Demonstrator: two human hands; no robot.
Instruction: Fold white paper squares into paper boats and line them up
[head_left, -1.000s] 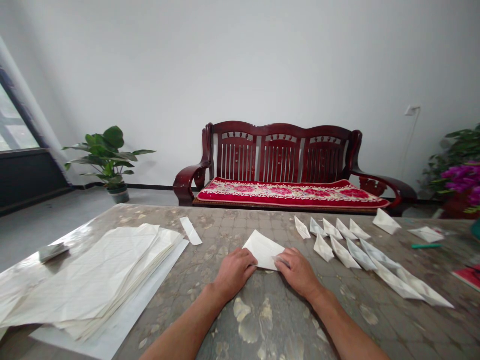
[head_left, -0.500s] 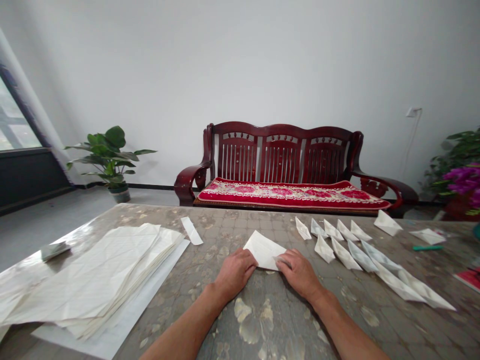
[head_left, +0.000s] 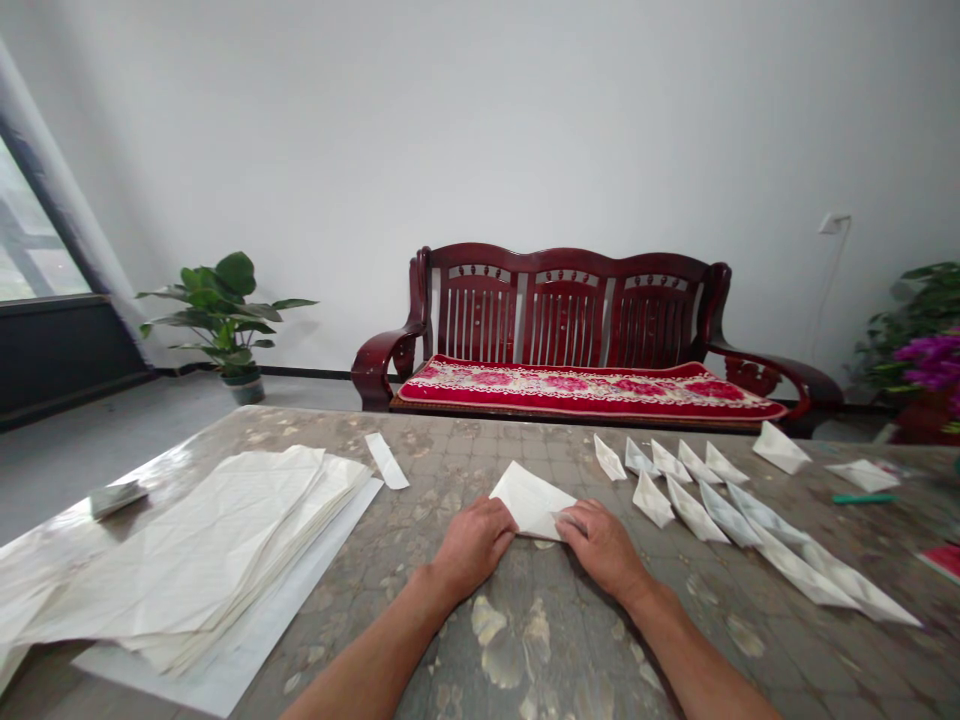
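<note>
1. Head view, the thing in hand: a folded paper [head_left: 529, 497] lay on the worktop [head_left: 330, 620], to the right of the paper stack [head_left: 202, 540] and well apart from it.
2. Head view, the grip: the left hand [head_left: 474, 540] pinched the paper's side nearer the stack; the right hand [head_left: 600, 545] pinched the side farther from it.
3. Head view, handling: the paper was probably very light, its doubled layers somewhat stiffer than one sheet, yet easy to crease or tear. The side edges, taken between thumb and fingers, looked the best place to hold; little slipping seemed likely.
4. Head view, hard to make out: the fingers covered the near corners, and the underside and number of layers were hidden. A greyish patch at the right fingertips could have been paper or shadow. A small grey object [head_left: 118, 498], left of the stack, was unclear. Far right of the stack, a red item [head_left: 943, 562] was cut off.
</note>
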